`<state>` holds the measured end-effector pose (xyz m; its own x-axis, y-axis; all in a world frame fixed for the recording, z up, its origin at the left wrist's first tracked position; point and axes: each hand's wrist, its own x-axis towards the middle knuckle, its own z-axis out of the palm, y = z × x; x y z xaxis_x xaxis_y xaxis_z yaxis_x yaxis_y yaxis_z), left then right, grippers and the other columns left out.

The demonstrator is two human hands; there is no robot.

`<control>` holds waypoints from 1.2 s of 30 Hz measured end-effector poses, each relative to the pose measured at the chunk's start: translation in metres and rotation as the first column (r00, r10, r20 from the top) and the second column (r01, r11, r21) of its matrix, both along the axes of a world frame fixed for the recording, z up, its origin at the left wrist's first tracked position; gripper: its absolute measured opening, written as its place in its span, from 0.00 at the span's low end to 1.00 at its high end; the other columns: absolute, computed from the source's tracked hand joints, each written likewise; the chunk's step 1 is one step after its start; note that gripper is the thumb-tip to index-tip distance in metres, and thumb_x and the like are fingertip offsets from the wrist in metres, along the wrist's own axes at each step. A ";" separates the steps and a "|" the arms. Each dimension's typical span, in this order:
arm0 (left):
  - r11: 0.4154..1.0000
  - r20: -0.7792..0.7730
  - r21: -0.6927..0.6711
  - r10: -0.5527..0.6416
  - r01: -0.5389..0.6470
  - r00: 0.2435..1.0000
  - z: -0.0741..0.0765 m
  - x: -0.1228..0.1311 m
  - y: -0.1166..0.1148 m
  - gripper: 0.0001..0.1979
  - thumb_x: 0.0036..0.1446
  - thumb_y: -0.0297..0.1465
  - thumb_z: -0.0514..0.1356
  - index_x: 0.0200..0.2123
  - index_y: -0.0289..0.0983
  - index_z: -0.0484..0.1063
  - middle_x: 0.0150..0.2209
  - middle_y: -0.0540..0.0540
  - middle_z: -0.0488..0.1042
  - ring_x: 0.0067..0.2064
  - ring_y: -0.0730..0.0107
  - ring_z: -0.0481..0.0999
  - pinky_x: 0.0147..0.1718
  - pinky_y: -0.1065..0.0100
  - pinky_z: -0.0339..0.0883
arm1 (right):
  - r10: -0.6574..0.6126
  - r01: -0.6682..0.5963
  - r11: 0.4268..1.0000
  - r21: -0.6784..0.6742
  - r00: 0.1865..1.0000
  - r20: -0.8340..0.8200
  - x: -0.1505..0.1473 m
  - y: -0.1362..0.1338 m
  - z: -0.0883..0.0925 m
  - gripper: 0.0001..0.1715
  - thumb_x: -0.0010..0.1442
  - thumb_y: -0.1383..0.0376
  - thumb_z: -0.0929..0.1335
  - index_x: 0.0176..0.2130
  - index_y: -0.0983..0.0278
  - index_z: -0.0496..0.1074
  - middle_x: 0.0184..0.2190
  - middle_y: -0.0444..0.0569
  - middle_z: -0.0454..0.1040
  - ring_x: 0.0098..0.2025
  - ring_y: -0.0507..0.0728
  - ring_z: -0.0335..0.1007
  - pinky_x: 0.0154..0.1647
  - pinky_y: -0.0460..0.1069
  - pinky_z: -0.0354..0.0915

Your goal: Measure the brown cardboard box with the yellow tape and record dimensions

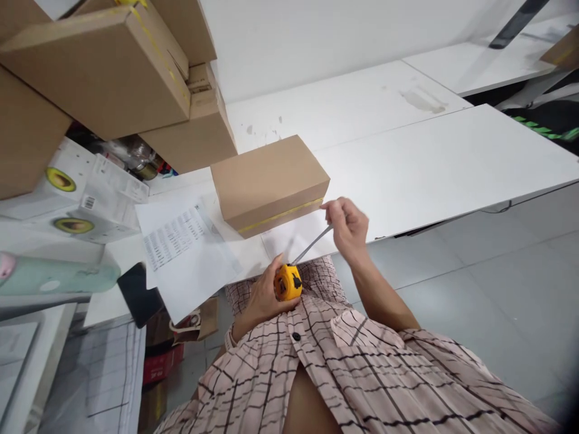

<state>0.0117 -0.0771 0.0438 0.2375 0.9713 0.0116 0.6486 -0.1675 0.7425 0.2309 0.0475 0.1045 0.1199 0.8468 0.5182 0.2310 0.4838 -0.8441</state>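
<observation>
My left hand [263, 295] is wrapped round a yellow tape measure [287, 282] held close to my body at the table's near edge. Its metal blade [312, 243] runs up and right to my right hand [347, 226], which pinches the blade's end beside the near right corner of a small closed cardboard box [268, 181]. The box lies on the white table [429, 163] and has a yellow tape line along its near side.
Printed paper sheets [185, 253] lie left of the box, with a black phone [138, 295] under their edge. Large cardboard cartons [104, 66] are stacked at the upper left above white product boxes [81, 199]. Grey floor lies to the right.
</observation>
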 end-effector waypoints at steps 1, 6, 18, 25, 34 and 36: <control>1.000 0.028 0.024 0.008 -0.009 1.000 0.001 0.002 0.000 0.54 0.49 0.43 0.74 0.73 0.43 0.50 0.59 0.37 0.75 0.54 0.47 0.81 0.50 0.51 0.78 | 0.026 -0.026 1.000 0.013 1.000 0.012 -0.006 -0.009 -0.011 0.23 0.74 0.53 0.62 0.33 0.60 0.75 0.25 0.43 0.70 0.27 0.52 0.67 0.28 0.49 0.63; 0.965 0.135 0.249 0.044 -0.077 0.990 0.016 0.006 0.006 0.51 0.52 0.42 0.73 0.72 0.43 0.51 0.59 0.36 0.74 0.52 0.52 0.81 0.48 0.53 0.79 | 0.188 -0.207 0.972 0.109 0.969 0.160 -0.024 -0.037 -0.047 0.16 0.74 0.57 0.62 0.51 0.59 0.75 0.40 0.51 0.79 0.41 0.57 0.75 0.42 0.55 0.72; 0.649 -0.193 0.759 0.286 -0.042 0.939 0.099 -0.042 0.138 0.20 0.68 0.37 0.61 0.62 0.49 0.71 0.72 0.42 0.59 0.68 0.47 0.64 0.64 0.46 0.65 | 0.118 -0.077 0.993 -0.090 0.580 0.806 -0.005 -0.020 -0.120 0.27 0.73 0.53 0.63 0.63 0.61 0.73 0.70 0.55 0.65 0.73 0.66 0.58 0.70 0.64 0.57; 0.801 -0.362 0.597 0.236 0.030 0.902 0.077 -0.042 0.156 0.38 0.60 0.55 0.64 0.67 0.43 0.65 0.73 0.35 0.55 0.73 0.36 0.53 0.68 0.35 0.54 | 0.130 -0.060 0.991 -0.117 0.560 0.818 -0.008 -0.025 -0.115 0.26 0.74 0.54 0.62 0.65 0.59 0.71 0.71 0.55 0.64 0.73 0.66 0.58 0.69 0.64 0.58; 0.811 -0.397 0.578 0.189 0.086 0.898 0.064 -0.026 0.217 0.39 0.64 0.57 0.59 0.67 0.38 0.63 0.72 0.33 0.55 0.74 0.33 0.51 0.64 0.36 0.60 | 0.116 -0.037 0.993 -0.115 0.569 0.815 -0.010 -0.032 -0.114 0.25 0.74 0.56 0.61 0.64 0.58 0.71 0.70 0.53 0.66 0.72 0.65 0.59 0.65 0.60 0.59; 0.817 -0.406 0.566 0.162 0.108 0.900 0.067 -0.032 0.231 0.38 0.64 0.56 0.60 0.67 0.37 0.64 0.72 0.32 0.56 0.74 0.31 0.52 0.63 0.35 0.62 | 0.116 -0.041 0.993 -0.114 0.578 0.808 -0.011 -0.032 -0.113 0.25 0.74 0.56 0.61 0.64 0.59 0.71 0.70 0.54 0.66 0.71 0.65 0.60 0.65 0.61 0.59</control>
